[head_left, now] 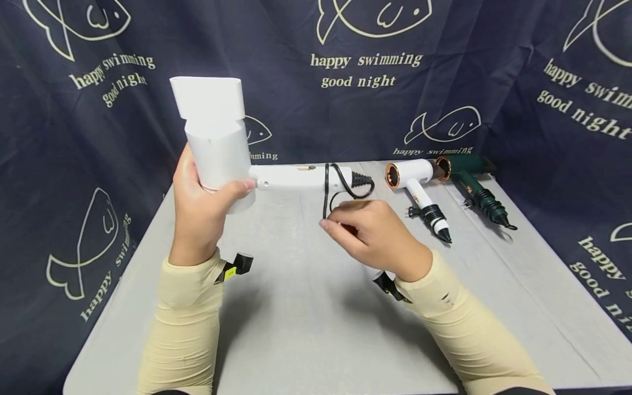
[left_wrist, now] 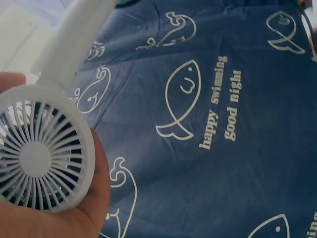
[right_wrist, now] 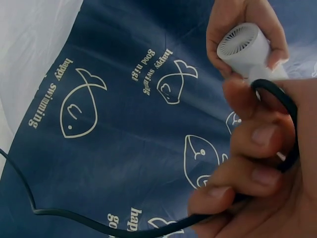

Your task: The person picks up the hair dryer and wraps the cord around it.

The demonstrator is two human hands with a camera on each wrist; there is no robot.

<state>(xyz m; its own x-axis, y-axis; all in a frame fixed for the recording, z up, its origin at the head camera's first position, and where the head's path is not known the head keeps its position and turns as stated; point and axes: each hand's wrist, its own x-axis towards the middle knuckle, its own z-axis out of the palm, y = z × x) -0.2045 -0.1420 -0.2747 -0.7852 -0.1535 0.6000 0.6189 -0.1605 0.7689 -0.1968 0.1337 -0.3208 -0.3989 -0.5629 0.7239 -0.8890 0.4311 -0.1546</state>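
My left hand (head_left: 197,225) grips the barrel of a white hair dryer (head_left: 219,153) with a flat nozzle at its top, held above the table. Its handle (head_left: 291,178) points right, level, with a small slide switch on it. A black cord (head_left: 326,189) leaves the handle's end and loops around the handle. Just below that end, my right hand (head_left: 377,233) pinches the cord. In the right wrist view its fingers (right_wrist: 252,173) curl round the cord, and a length of cord (right_wrist: 158,231) trails off left. The left wrist view shows the dryer's round rear grille (left_wrist: 34,158).
On the table (head_left: 306,329), toward the back right, lie a second white hair dryer (head_left: 419,170) with a copper-coloured ring and a dark green one (head_left: 469,175). Both have black cords wound round their handles. A dark blue curtain (head_left: 286,33) printed with fish surrounds the table's back and sides.
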